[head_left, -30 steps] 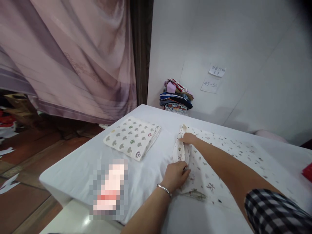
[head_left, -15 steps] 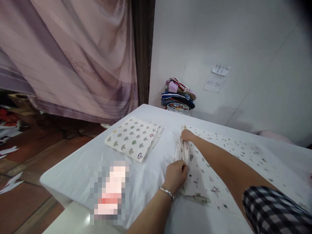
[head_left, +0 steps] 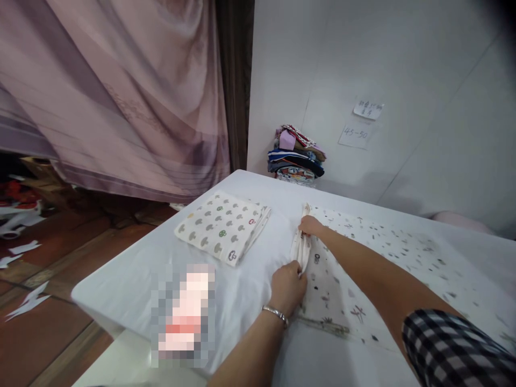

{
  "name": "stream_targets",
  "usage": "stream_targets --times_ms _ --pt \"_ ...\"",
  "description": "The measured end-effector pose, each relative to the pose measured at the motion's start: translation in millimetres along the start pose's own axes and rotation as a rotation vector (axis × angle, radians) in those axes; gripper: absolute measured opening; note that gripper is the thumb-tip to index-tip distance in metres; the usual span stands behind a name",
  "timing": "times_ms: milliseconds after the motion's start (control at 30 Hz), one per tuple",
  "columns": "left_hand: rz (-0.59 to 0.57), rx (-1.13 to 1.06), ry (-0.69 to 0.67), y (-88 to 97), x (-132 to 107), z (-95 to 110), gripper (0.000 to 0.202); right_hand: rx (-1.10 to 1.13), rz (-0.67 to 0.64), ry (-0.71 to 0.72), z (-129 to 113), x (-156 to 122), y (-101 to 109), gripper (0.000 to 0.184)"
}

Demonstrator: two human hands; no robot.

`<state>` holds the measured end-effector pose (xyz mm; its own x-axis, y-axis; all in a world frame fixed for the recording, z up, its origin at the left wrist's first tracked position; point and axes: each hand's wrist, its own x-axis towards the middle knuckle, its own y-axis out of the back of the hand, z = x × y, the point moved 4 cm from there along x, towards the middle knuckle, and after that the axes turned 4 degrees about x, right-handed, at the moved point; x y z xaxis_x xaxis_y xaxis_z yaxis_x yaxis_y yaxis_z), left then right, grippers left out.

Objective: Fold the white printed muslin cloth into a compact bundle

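Left hand (head_left: 288,287), bracelet (head_left: 276,316) at its wrist, extended up from bottom centre, fingers curled and pinching the gathered edge of the printed cloth (head_left: 328,293), which lay across the lower right of the frame. Right hand (head_left: 309,226), its arm slanting in from the lower right corner, pinched the same edge farther off, right of centre. Beyond, a clothes stack (head_left: 296,158) stood above centre.
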<state>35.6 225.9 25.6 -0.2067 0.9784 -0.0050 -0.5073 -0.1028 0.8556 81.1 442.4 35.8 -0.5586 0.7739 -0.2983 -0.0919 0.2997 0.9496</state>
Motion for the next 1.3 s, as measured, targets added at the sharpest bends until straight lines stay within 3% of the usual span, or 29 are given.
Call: stream_targets --times_ms 233,500,667,900,1000,1133,1300 --pt "0.005 0.047 0.147 2.3 0.6 -8.9 0.027 0.228 -0.036 -0.13 3.0 -3.8 -4.0 0.029" --pt "0.004 0.106 0.085 -1.7 0.0 -8.5 0.022 0.309 -0.124 -0.042 6.8 -13.0 4.4 0.043" --pt "0.012 0.084 0.072 -1.5 -0.8 -6.8 0.023 0.229 -0.154 0.042 0.3 -27.2 7.7 0.041" --pt "0.068 0.038 -0.032 2.3 -1.6 -0.6 0.017 0.07 -0.073 0.163 -8.8 -44.5 8.3 0.035" --pt "0.076 -0.005 -0.076 2.4 -1.0 1.7 0.026 -0.002 -0.077 0.215 -8.7 -48.8 6.2 0.03" --pt "0.058 -0.007 0.02 1.2 2.8 -3.5 0.042 -0.133 -0.058 0.27 -8.3 -51.6 4.6 0.024" --pt "0.034 -0.062 0.087 -0.4 5.8 -9.7 0.032 -0.146 -0.011 0.27 -5.8 -52.4 3.2 0.016"
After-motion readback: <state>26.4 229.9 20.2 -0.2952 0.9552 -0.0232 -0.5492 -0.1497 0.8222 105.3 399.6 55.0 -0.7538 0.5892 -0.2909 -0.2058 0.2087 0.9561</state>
